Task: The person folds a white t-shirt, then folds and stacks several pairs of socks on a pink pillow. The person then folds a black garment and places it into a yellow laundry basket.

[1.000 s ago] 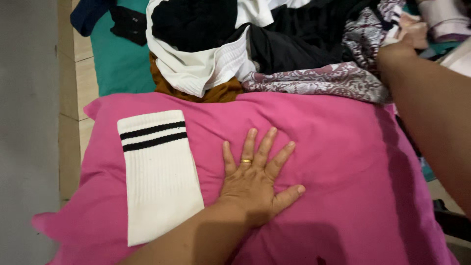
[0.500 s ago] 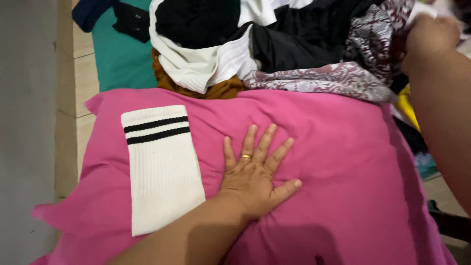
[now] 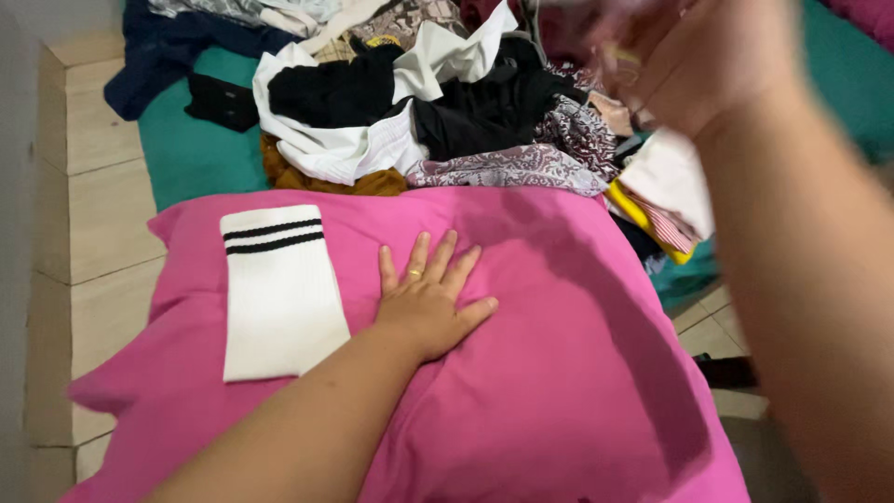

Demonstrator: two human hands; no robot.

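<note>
Two hands apart | left hand [image 3: 424, 307] flat, fingers spread, on pink pillow [image 3: 577, 373] | folded striped sock [image 3: 277, 293] just beside it, leftward, long axis front-to-back | right hand [image 3: 717, 65] raised, blurred, grip unclear.

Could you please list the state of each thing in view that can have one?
Sock: folded flat on the pillow.
Pillow: lying flat, pressed by the left hand.
Left hand: open, palm down.
Right hand: raised, blurred; grip unclear.
Clothes pile: unfolded, jumbled.
</note>
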